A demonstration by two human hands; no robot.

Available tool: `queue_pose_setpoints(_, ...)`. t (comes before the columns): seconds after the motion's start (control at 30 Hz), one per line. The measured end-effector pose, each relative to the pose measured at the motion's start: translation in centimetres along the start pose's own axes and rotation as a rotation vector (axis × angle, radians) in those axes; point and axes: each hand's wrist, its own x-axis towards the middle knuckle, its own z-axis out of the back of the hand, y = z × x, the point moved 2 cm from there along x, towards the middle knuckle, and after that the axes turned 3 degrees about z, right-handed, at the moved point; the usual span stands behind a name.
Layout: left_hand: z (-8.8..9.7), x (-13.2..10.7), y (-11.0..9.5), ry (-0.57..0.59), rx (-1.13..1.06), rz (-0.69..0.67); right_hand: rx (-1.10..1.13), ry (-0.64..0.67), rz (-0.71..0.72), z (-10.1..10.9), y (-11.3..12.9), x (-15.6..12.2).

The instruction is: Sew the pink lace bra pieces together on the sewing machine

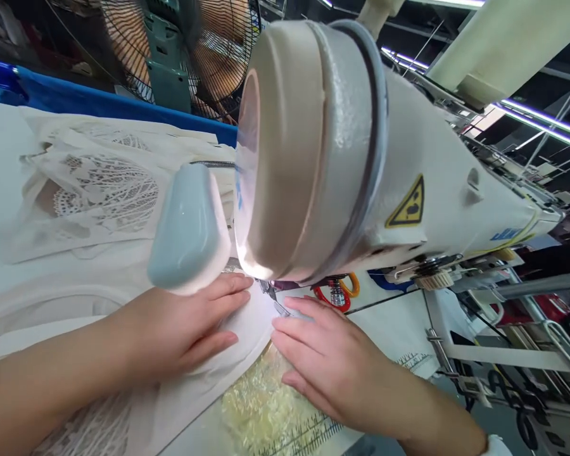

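My left hand lies with its fingers stretched out flat on white fabric, just left of the sewing machine's presser foot. My right hand is on the other side of the foot, fingers extended and lying at the fabric's edge, beside a small metal guide. The sewing machine head reaches over both hands and hides part of the needle area. A pale blue, rounded lamp-like cover hangs above my left hand. White lace shows below my left forearm.
A pile of white lace pieces lies at the back left. Crumpled pale yellow material sits between my hands, beside printed ruler marks. Red and orange loop handles show behind my right hand. A fan stands beyond the table's blue edge.
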Motion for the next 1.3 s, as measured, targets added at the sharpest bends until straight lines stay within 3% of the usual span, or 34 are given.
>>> queue_pose_setpoints(0.37, 0.1, -0.2, 0.5, 0.031, -0.004, -0.022, 0.029, 0.138, 0.032, -0.8, 0.8, 0.0)
queue_pose_setpoints(0.6, 0.6, 0.2, -0.2, 0.001, -0.057, -0.033, -0.021, 0.097, 0.128, -1.7, 1.3, -0.1)
queue_pose_setpoints(0.73, 0.5, 0.2, -0.5, 0.010, 0.002, -0.014, -0.070, 0.051, 0.076, -2.0, 1.2, -0.2)
queue_pose_setpoints(1.0, -0.1, 0.3, -0.9, -0.085, 0.066, 0.020, -0.106, -0.011, 0.038, -1.8, 1.1, -0.3)
queue_pose_setpoints(1.3, -0.2, 0.3, -0.8, -0.103, 0.056, 0.031, -0.052, 0.067, 0.035, -1.6, 1.0, 0.1)
